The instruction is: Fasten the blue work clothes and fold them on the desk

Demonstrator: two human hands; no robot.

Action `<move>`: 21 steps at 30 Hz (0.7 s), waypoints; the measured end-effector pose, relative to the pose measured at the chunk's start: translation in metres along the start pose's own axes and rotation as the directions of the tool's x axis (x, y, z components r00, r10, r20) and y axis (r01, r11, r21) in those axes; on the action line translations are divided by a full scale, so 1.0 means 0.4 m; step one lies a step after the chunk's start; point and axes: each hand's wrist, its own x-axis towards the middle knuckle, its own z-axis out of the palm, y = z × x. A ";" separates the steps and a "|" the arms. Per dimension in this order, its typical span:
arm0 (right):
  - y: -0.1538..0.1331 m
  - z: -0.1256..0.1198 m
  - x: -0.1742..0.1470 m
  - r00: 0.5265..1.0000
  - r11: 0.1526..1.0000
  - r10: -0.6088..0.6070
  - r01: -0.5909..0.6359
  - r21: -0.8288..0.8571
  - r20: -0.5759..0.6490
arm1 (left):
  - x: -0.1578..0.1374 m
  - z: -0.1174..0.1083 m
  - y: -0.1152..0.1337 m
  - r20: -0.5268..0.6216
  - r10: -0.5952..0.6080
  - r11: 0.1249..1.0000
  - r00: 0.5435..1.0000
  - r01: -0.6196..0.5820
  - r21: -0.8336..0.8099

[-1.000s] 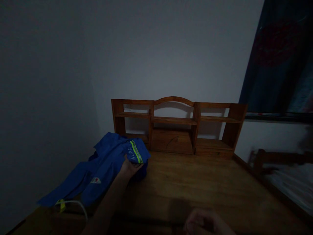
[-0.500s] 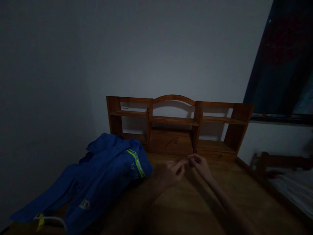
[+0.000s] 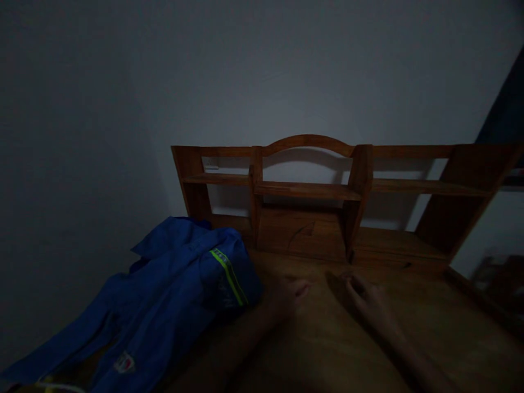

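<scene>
My left hand [image 3: 291,295] is over the wooden desk top [image 3: 327,349], its fingers curled and pressed together. Whatever it may hold is hidden in the dim light. To its right, my right hand [image 3: 370,300] has thumb and forefinger pinched together above the desk; anything between the fingertips is too small to make out. A gap separates the two hands. Just left of my left hand lies a blue jacket [image 3: 164,295] with a yellow-green reflective stripe [image 3: 229,275] and a small badge [image 3: 124,362].
A wooden shelf unit [image 3: 309,189] runs along the back of the desk against a pale wall [image 3: 286,71]. A white cord [image 3: 61,386] and something yellow lie at the bottom left, by the jacket. A dark window edge [image 3: 505,109] shows at far right.
My hands, close together before, have moved apart: the right one to the right, the left one slightly down. The view has turned right-to-left unevenly, with the shelf now larger and nearer.
</scene>
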 end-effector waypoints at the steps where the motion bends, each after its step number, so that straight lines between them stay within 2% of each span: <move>1: -0.006 0.001 -0.002 1.000 1.000 -0.006 0.006 -0.006 0.018 | 0.006 0.000 -0.006 -0.013 -0.041 0.999 0.999 0.041 -0.023; 4: -0.019 0.010 -0.009 0.998 1.000 -0.008 0.009 -0.010 0.056 | 0.019 0.000 -0.021 -0.074 -0.120 0.991 0.990 0.114 -0.076; 7: -0.023 0.018 -0.015 0.998 0.999 -0.031 0.030 0.019 0.052 | 0.022 -0.003 -0.020 -0.092 -0.119 0.991 0.989 0.113 -0.069; 10: -0.012 0.015 -0.014 0.998 0.998 -0.049 0.048 0.051 0.026 | 0.009 -0.034 0.008 -0.070 -0.051 0.996 0.996 0.056 0.063; 12: 0.004 0.007 -0.010 0.999 0.998 -0.032 0.031 0.055 0.017 | -0.019 -0.085 0.045 -0.156 -0.001 0.982 0.988 0.030 0.186; 13: 0.014 0.001 -0.008 1.000 0.999 -0.018 0.017 0.050 0.011 | -0.041 -0.120 0.067 -0.255 0.005 0.971 0.967 0.057 0.232; 14: 0.025 -0.004 -0.006 1.000 0.999 -0.001 0.001 0.037 -0.002 | -0.069 -0.159 0.089 -0.397 -0.026 0.960 0.918 0.134 0.247; 16: 0.045 -0.013 -0.003 0.999 0.999 0.034 -0.034 0.003 -0.034 | -0.146 -0.241 0.121 -0.641 -0.152 0.922 0.752 0.342 0.182; 17: 0.053 -0.016 -0.001 0.998 0.999 0.045 -0.045 -0.006 -0.049 | -0.194 -0.280 0.126 -0.690 -0.203 0.891 0.695 0.424 0.164; 18: 0.059 -0.018 0.000 0.997 0.999 0.050 -0.051 -0.008 -0.060 | -0.245 -0.314 0.122 -0.712 -0.241 0.850 0.659 0.498 0.174; 19: 0.062 -0.018 0.000 0.996 0.999 0.053 -0.054 -0.006 -0.068 | -0.299 -0.343 0.108 -0.731 -0.255 0.795 0.633 0.568 0.215; 21: 0.061 -0.014 -0.001 0.997 0.999 0.049 -0.048 0.012 -0.061 | -0.409 -0.383 0.055 -0.727 -0.302 0.648 0.616 0.692 0.317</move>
